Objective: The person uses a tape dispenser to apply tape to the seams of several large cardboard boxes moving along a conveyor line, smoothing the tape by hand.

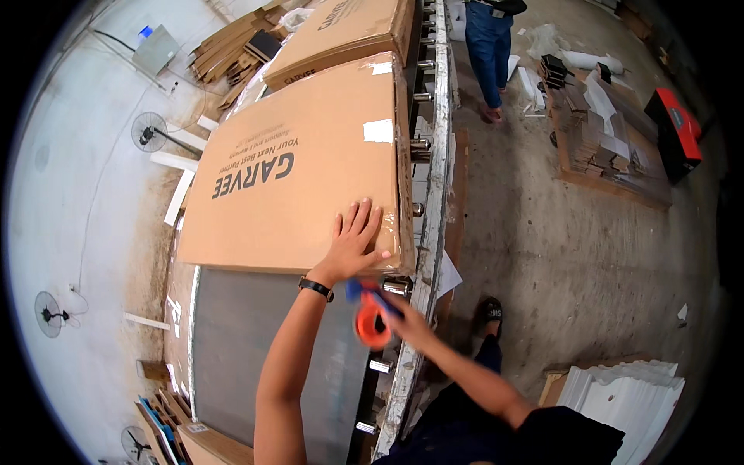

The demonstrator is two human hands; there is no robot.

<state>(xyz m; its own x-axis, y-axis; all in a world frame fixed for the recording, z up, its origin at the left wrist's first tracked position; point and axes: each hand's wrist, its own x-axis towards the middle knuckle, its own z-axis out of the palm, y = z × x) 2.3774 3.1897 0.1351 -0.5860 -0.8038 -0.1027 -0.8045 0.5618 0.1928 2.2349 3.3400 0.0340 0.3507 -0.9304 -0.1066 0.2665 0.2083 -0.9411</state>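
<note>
1. Nearest the lens, my two forearms rise from the lower edge; a black watch [316, 288] sits on my left wrist.
2. Left hand [355, 239] lies flat, fingers spread, on the lower right corner of the cardboard box [302, 167], holding nothing.
3. Right hand [403, 318] is closed round an orange and blue tape dispenser [369, 316], just below the box's near edge at frame centre.
4. Box rests on a grey conveyor bed [240, 341]; a second carton [341, 31] lies behind it, toward the top.
5. Right of the box runs a white side rail [434, 194] with metal roller ends.
6. Beyond the rail, bare concrete floor [542, 248]; a person's legs in jeans [488, 50] stand at the top, stacked cardboard pieces [604, 143] upper right, white foam panels [628, 395] lower right.
</note>
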